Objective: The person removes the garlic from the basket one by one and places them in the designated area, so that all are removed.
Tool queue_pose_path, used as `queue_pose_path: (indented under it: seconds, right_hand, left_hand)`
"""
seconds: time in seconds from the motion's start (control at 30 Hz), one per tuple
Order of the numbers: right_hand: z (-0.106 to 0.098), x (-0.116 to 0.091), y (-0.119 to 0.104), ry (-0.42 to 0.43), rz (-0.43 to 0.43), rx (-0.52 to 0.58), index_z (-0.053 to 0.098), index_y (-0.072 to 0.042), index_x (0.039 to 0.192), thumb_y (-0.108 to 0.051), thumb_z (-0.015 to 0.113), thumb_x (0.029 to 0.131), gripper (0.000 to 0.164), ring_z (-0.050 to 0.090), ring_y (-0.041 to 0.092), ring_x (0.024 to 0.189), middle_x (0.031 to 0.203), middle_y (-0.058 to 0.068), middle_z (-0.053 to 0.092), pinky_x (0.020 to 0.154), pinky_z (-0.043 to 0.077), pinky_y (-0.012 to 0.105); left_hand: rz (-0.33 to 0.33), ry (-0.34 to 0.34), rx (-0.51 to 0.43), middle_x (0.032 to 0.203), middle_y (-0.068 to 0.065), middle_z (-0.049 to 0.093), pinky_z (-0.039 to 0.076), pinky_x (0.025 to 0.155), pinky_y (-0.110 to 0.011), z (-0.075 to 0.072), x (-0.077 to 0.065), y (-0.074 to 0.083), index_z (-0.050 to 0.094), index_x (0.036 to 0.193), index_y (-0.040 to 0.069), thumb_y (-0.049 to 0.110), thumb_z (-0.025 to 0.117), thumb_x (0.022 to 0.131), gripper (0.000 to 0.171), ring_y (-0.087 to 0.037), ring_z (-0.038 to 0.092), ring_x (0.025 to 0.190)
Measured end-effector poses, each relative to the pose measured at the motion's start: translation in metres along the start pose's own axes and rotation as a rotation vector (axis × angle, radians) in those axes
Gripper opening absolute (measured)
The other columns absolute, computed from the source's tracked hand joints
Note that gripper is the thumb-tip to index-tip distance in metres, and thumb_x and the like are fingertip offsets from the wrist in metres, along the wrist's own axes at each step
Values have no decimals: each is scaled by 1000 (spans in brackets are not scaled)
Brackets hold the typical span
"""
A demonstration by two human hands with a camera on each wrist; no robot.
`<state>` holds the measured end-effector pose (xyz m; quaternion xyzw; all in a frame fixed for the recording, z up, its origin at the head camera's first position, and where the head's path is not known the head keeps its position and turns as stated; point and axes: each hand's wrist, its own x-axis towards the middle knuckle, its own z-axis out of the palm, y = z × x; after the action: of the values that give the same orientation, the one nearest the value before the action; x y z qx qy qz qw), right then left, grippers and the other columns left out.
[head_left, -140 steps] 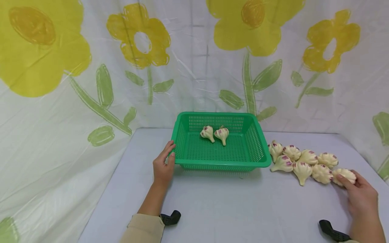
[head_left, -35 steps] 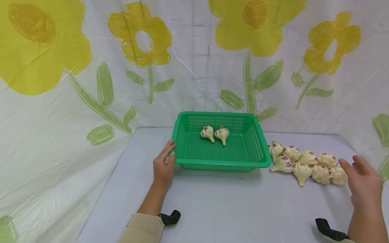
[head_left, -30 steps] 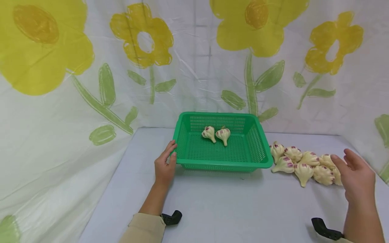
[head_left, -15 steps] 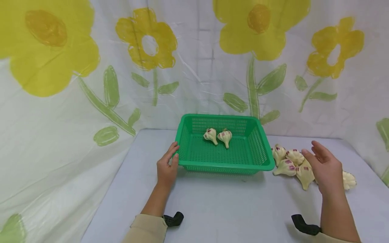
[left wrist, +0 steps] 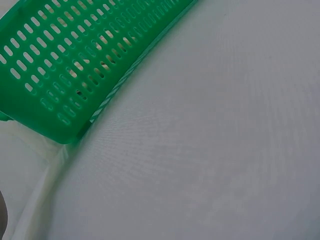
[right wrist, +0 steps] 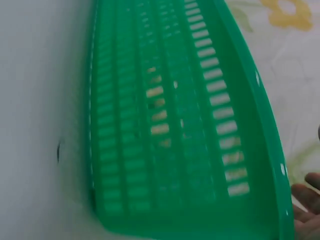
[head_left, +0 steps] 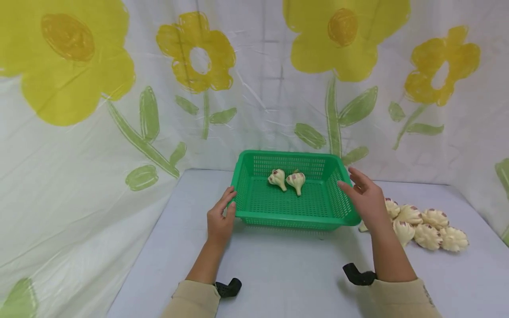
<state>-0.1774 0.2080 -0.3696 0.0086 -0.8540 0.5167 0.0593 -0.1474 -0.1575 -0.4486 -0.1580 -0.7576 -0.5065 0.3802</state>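
Note:
A green plastic basket (head_left: 294, 221) with perforated sides stands on the table. Inside it, toward the back, lie two garlic bulbs, one (head_left: 277, 179) left of the other (head_left: 296, 181). My left hand (head_left: 220, 223) rests against the basket's left end, its fingers extended along the rim. At the right end, my right hand (head_left: 367, 203) holds nothing, thumb and fingers apart and overlapping the rim in the head view. In the right wrist view its fingers (right wrist: 307, 200) show just beyond the rim. Several more garlic bulbs (head_left: 427, 237) lie grouped right of the basket, partly hidden by my right arm.
A white cloth covers the table (head_left: 286, 269). Behind and beside it hangs a white curtain (head_left: 246, 101) with yellow flowers. Black camera mounts sit on the left wrist (head_left: 228, 288) and right wrist (head_left: 359, 274).
My right hand has let go of the rightmost garlic bulb and moved left over the group to the basket's right end. The left hand stays at the left end; the head view has shifted slightly.

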Motion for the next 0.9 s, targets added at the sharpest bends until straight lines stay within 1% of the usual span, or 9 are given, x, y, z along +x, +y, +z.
queue_pose_path:
  seconds: [0.07, 0.23, 0.3, 0.43, 0.6, 0.67, 0.73, 0.83, 0.9]
  right_hand:
    - [13, 7, -4, -35, -37, -4, 34, -18, 155, -51, 62, 92, 76, 35, 35, 144, 156, 15, 38, 115, 34, 51]
    - [43, 23, -13, -123, -124, -34, 33, -17, 155, -48, 62, 93, 75, 33, 35, 146, 158, 15, 34, 116, 33, 52]
    - [53, 28, -18, -146, -140, -46, 33, -17, 154, -48, 61, 94, 74, 32, 34, 146, 158, 14, 33, 116, 33, 53]
    - [67, 36, -29, -172, -136, -51, 34, -21, 154, -51, 61, 93, 73, 33, 34, 145, 158, 13, 34, 113, 36, 54]
    - [72, 48, -47, -178, -144, -31, 34, -27, 154, -61, 60, 89, 77, 36, 32, 144, 157, 10, 37, 109, 40, 55]
    - [72, 54, -55, -186, -139, -4, 35, -26, 153, -61, 60, 89, 78, 35, 32, 145, 157, 8, 37, 109, 40, 57]
    - [72, 60, -63, -207, -117, 14, 36, -25, 153, -57, 61, 90, 75, 35, 31, 145, 157, 6, 37, 109, 40, 57]
    - [72, 72, -72, -268, -73, -17, 38, -19, 152, -50, 61, 94, 70, 35, 31, 145, 157, 6, 38, 109, 40, 56]
    - [71, 80, -77, -326, -58, -84, 39, -16, 151, -48, 59, 95, 67, 35, 33, 144, 156, 8, 39, 109, 39, 55]
  left_hand:
    - [-2, -3, -3, 126, -31, 61, 41, 107, -18, 0, 0, 0, 64, 115, -15, -10, 55, 89, 28, -48, 56, 121]
    - [-21, -11, -7, 128, -30, 60, 41, 107, -18, -1, -1, 0, 64, 117, -14, -9, 55, 91, 28, -46, 55, 123]
    - [-21, -10, -6, 128, -30, 60, 41, 107, -18, -1, -1, 0, 64, 117, -14, -9, 55, 91, 28, -46, 55, 123]
    - [-15, -6, -7, 127, -30, 60, 42, 106, -19, -1, -1, 0, 64, 116, -15, -10, 55, 90, 28, -47, 56, 122]
    - [-23, -11, -13, 127, -31, 61, 42, 106, -19, -1, -1, 0, 63, 116, -16, -10, 56, 89, 28, -48, 55, 122]
    - [-23, -13, -12, 126, -32, 60, 42, 106, -20, -2, -1, 0, 63, 115, -16, -11, 55, 89, 28, -48, 55, 121]
    - [-17, -10, -14, 126, -32, 60, 43, 106, -21, -1, -1, 0, 63, 115, -16, -11, 56, 89, 28, -49, 55, 121]
    - [9, 3, -15, 127, -32, 60, 43, 107, -23, 1, -2, -9, 63, 116, -16, -12, 56, 89, 28, -49, 55, 121]
    - [19, 13, -13, 128, -30, 61, 42, 107, -22, 4, -5, -18, 64, 117, -14, -11, 57, 89, 29, -47, 56, 122]
